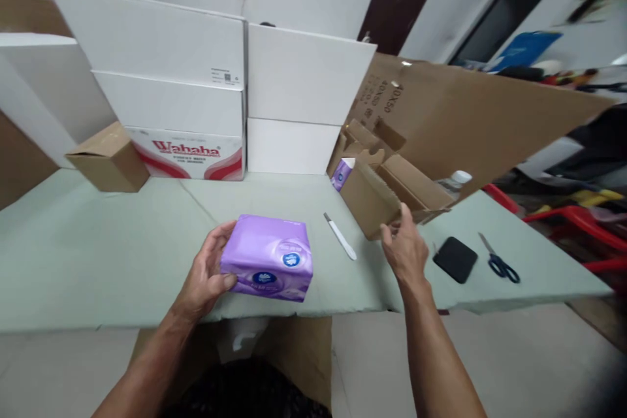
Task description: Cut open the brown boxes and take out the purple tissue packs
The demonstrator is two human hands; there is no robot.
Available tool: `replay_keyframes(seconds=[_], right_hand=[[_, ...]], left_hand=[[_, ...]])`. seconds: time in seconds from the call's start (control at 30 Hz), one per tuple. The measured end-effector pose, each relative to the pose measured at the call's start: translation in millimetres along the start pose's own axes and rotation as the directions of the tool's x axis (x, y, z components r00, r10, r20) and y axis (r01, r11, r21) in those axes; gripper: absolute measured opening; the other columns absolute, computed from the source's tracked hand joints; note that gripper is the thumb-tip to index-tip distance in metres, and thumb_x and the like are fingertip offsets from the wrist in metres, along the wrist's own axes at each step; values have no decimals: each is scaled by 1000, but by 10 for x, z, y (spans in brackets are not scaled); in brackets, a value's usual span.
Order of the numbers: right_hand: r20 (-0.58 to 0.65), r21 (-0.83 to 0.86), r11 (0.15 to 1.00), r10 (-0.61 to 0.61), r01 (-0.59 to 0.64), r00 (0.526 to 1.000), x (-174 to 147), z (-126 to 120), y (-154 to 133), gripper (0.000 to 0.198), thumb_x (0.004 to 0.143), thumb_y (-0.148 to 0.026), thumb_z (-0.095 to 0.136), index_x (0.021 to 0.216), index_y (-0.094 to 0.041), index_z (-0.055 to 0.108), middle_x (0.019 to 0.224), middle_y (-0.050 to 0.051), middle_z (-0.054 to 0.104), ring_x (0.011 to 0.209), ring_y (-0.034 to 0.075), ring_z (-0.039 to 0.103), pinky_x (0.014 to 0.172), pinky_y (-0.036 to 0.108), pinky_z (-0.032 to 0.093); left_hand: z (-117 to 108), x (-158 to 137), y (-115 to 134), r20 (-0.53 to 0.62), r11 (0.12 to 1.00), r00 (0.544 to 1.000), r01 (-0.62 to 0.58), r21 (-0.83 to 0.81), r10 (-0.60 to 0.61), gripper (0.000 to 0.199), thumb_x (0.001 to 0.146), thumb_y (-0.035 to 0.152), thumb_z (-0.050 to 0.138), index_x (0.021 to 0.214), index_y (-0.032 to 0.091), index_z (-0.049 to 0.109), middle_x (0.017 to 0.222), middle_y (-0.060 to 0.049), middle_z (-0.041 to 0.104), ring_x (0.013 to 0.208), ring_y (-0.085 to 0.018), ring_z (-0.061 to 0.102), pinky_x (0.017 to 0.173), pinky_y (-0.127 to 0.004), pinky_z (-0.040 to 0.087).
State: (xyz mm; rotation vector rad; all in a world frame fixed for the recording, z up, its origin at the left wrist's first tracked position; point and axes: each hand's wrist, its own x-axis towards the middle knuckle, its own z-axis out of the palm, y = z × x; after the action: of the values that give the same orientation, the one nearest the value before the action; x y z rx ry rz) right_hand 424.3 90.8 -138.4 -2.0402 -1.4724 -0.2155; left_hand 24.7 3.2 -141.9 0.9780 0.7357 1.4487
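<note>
1. Left hand (206,271) gripped a purple, blocky plastic-wrapped pack (267,255), left of the brown cardboard box (368,199).
2. Right hand (405,247) pinched that box's near edge.
3. Pack seemed light, squishy, kinda slippery; best grabbed side-on.

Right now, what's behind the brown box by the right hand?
A large printed cardboard sheet rises behind the brown box, and a white-capped bottle shows near the box's far right corner. The bottle's lower part is hidden, as is whatever lies lower down behind the box.
</note>
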Motion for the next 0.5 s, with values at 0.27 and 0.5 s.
replay_keyframes(seconds=[0.27, 0.5], right_hand=[[361, 862, 502, -515, -67, 778, -894, -88, -769, 94, 81, -74, 71, 158, -28, 42, 155, 17, 55, 137, 34, 58, 104, 49, 53], [388, 892, 420, -526, -165, 757, -1088, -160, -1318, 137, 64, -75, 85, 169, -24, 13, 167, 18, 36, 151, 39, 40, 123, 51, 37]], left_hand=[[61, 50, -58, 68, 999, 997, -41, 27, 39, 87, 62, 45, 96, 137, 24, 59, 138, -13, 64, 133, -33, 57, 103, -35, 50], [78, 47, -8, 100, 994, 991, -93, 65, 87, 86, 68, 41, 94, 143, 25, 56, 149, -15, 58, 143, -36, 51, 110, -39, 48]])
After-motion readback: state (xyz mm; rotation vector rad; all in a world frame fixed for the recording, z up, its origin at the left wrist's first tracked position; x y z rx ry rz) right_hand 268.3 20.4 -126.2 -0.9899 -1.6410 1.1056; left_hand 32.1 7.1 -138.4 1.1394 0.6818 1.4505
